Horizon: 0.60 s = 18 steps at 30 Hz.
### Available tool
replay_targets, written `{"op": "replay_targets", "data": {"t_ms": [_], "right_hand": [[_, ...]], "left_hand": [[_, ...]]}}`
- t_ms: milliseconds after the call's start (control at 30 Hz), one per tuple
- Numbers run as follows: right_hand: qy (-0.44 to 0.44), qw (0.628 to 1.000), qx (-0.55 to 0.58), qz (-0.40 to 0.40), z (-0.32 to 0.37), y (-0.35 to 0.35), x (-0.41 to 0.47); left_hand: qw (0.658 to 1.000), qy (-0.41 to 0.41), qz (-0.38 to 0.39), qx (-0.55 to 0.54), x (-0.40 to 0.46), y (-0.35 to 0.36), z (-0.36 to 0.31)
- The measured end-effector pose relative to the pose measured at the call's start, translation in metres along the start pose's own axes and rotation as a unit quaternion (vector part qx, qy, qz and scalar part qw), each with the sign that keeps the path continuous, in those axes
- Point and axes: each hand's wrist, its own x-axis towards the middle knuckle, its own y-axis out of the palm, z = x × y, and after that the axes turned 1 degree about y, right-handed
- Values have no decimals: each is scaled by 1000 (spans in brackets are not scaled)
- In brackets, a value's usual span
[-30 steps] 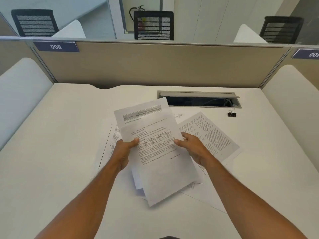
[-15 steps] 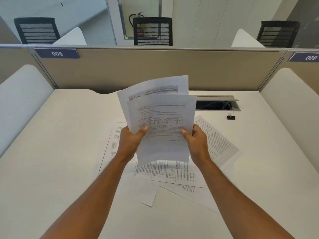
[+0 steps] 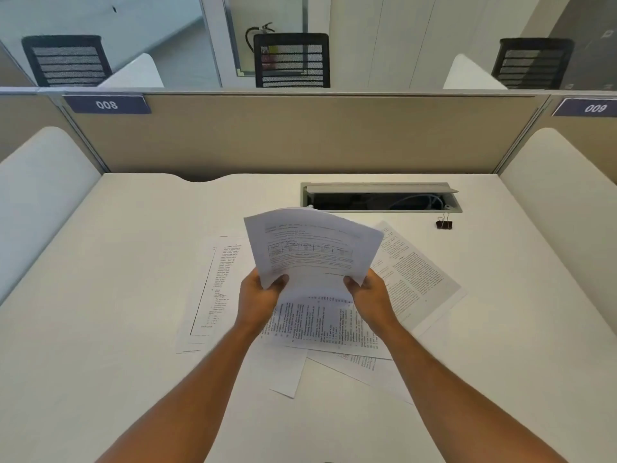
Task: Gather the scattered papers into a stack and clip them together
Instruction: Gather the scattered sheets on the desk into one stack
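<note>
I hold a small bundle of printed sheets point(image 3: 310, 248) above the desk, their top edge curling away from me. My left hand point(image 3: 258, 300) grips the bundle's lower left edge and my right hand point(image 3: 369, 295) grips its lower right edge. Several more printed papers point(image 3: 414, 272) lie scattered flat on the white desk point(image 3: 117, 295) beneath and around my hands, overlapping one another. A small black binder clip point(image 3: 444, 223) stands alone on the desk at the far right, well away from both hands.
An open cable tray point(image 3: 380, 197) with wires is set into the desk behind the papers. A beige partition point(image 3: 300, 135) closes the back, and white side panels point(image 3: 40, 195) flank the desk. Black chairs stand beyond the partition.
The bundle went from lying low and tilted to upright between my hands, and its top has now bent back and dropped lower. The papers on the desk have not moved.
</note>
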Motion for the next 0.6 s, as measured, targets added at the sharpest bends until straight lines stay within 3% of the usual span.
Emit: {"op": "replay_targets", "data": {"t_ms": [133,233,400,500,600], "right_hand": [[2,999,-49,6,-2,1,5],[27,983,-180,-17,-10,-9,15],[116,864,-490,-14,-46,-32,24],[146,833,-532,28,-66,-31,15],[124,825,-552,14,-71,-22,8]], "left_hand": [[999,-22,-30,13,3,1,5],[997,-20,-70,35,7,-4,4],[990,-71,-102,65,10,-13,14],[981,-140,-110,75,9,-15,30],[972,-200,-102,66,4,-16,45]]}}
